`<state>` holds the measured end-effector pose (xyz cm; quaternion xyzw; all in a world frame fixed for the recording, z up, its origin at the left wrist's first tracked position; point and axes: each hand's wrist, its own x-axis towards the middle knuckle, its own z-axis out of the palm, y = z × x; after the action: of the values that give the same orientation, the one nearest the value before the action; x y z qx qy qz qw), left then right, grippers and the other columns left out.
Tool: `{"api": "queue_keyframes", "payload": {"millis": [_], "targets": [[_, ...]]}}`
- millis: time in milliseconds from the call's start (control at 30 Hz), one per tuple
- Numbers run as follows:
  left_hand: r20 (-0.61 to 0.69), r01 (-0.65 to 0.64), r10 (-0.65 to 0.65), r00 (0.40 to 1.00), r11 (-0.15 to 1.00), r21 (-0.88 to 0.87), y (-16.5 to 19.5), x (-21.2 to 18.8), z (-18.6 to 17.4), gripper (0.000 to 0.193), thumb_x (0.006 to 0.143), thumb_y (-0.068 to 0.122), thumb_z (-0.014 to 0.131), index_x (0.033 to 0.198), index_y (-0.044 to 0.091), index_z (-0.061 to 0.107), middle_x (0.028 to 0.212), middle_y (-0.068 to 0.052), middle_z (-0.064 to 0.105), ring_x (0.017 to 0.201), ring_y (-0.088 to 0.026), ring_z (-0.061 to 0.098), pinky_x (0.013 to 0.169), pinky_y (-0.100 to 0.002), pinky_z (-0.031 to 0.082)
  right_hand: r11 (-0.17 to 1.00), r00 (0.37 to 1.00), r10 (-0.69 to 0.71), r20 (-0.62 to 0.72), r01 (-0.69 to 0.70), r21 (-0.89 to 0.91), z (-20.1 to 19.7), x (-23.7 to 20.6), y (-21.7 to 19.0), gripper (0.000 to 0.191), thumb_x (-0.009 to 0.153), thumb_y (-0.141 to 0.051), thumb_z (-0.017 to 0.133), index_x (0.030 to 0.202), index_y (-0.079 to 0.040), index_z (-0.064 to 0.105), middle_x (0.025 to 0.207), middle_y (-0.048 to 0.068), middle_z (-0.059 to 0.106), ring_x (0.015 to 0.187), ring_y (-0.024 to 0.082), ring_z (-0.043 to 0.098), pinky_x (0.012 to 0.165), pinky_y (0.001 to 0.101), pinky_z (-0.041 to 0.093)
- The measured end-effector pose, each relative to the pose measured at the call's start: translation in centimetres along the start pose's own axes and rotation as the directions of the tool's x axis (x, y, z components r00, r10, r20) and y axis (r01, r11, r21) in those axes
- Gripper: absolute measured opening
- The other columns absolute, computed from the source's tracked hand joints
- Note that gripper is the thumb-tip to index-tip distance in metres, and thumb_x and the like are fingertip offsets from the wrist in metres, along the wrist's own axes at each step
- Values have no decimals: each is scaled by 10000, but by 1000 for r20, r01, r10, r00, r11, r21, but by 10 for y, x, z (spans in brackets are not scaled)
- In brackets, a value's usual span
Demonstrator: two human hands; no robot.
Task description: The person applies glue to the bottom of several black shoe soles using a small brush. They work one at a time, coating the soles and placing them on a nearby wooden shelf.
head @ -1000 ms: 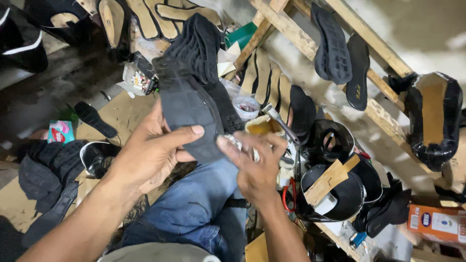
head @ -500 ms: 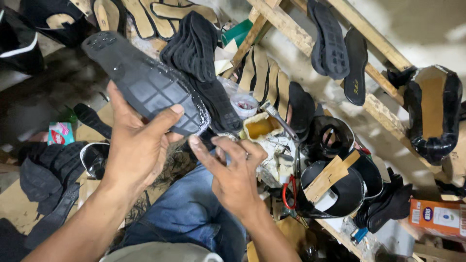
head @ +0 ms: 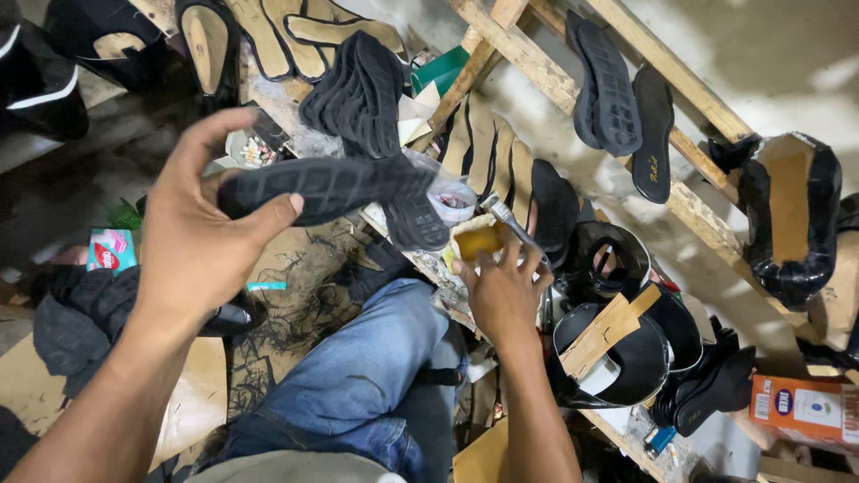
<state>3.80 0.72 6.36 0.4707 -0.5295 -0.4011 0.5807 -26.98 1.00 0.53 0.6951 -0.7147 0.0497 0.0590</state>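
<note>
My left hand (head: 199, 237) grips a black rubber shoe sole (head: 327, 186) by one end and holds it level, tread side toward me, over my knee. My right hand (head: 503, 293) reaches to a small tin of yellow glue (head: 477, 240) and its fingers touch the handle of a brush (head: 512, 224) that lies across the tin. A stack of black soles (head: 358, 89) leans just behind the held sole.
A wooden rack (head: 680, 192) runs diagonally and carries more black soles (head: 617, 89) and tan insoles (head: 488, 152). Black shoe uppers (head: 626, 349) sit at right, an orange box (head: 805, 407) at lower right. My jeans-clad leg (head: 358, 385) is below.
My left hand has swung the sole from upright to level and lifted it to the left. My right hand has left the sole and moved right to the brush on the glue tin.
</note>
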Motion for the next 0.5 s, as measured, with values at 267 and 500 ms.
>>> {"api": "queue_keyframes", "payload": {"millis": [267,500], "targets": [[227,96,-91,970,995,-11,-10,-1,4,332,937,34,698,1259,-26,641,1086,-101,757,927,-109,679,810,-250,548,994,999,37,-7,-36,106,-6,5,-13,421,985,-475,640,1115,-88,743,1383,104,560,1326,408,392,1057,645,285],[421,374,-270,866,909,-185,-15,-2,17,416,869,37,701,1281,13,650,1047,-47,744,881,-88,672,781,-252,557,706,819,-388,-421,559,435,-35,-12,-57,524,908,-45,648,1406,-206,661,1277,118,555,1222,320,424,1114,447,321]]}}
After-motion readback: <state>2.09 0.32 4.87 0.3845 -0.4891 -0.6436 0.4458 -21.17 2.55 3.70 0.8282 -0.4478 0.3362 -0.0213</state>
